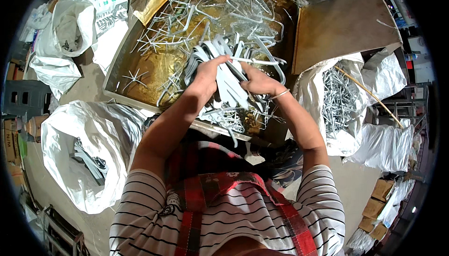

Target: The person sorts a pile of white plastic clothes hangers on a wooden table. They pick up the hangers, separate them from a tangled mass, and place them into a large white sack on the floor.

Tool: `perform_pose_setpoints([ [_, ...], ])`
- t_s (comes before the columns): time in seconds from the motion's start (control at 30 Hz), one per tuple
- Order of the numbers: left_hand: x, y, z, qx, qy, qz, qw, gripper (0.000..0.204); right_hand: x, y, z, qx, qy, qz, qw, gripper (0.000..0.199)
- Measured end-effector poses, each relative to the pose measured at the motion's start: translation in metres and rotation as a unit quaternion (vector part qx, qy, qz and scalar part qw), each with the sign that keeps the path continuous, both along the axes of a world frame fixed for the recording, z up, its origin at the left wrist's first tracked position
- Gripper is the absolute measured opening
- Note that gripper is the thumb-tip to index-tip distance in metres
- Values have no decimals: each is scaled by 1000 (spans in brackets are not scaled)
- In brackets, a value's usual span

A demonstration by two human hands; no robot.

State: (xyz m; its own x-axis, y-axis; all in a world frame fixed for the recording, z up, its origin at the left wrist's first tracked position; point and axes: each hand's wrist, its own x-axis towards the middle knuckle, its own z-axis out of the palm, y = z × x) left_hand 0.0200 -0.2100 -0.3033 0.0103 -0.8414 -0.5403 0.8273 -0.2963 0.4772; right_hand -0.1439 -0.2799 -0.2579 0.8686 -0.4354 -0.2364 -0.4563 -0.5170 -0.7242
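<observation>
Gripping a thick bundle of pale strips [229,90] in the head view, the left hand [206,74] has its thumb over the top and its fingers closed on the left side; the right hand [262,79] bears on the other side, its fingertips partly hidden, so I cannot tell how tightly they pinch. The bundle sits between the two sets of fingers, above a broad metal tray [133,102]. The strips look smooth, probably stiff but springy, unlikely to break, and heavier together than singly; being loose, they might slide over one another, so a hold across the middle from both sides seems surest. Beyond the fingers, the tray holds bent pale pieces [250,15]; left of them in it lies a star-shaped piece [134,77]. Right of the fingers, a white sack [308,87] contains grey pieces [341,99]; left and nearer the body, an open sack [63,129] holds grey strips [88,160].
</observation>
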Motion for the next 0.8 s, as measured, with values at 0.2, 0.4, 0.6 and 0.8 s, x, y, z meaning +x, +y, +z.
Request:
perform_pose_setpoints([
  [0.2,3,4,16,-17,25,10,999,24,-28,19,-1,130,37,-79,988,56],
  [0.4,52,-9,11,-44,44,179,982,14,-49,37,-5,126,144,-41,981,32],
  [0.6,68,-6,49,-127,-182,315,923,15,-173,-13,-93,-187,235,70,951,26],
  [0.8,41,18,62,-178,-514,47,838,27,-67,-14,20,-310,242,70,917,27],
])
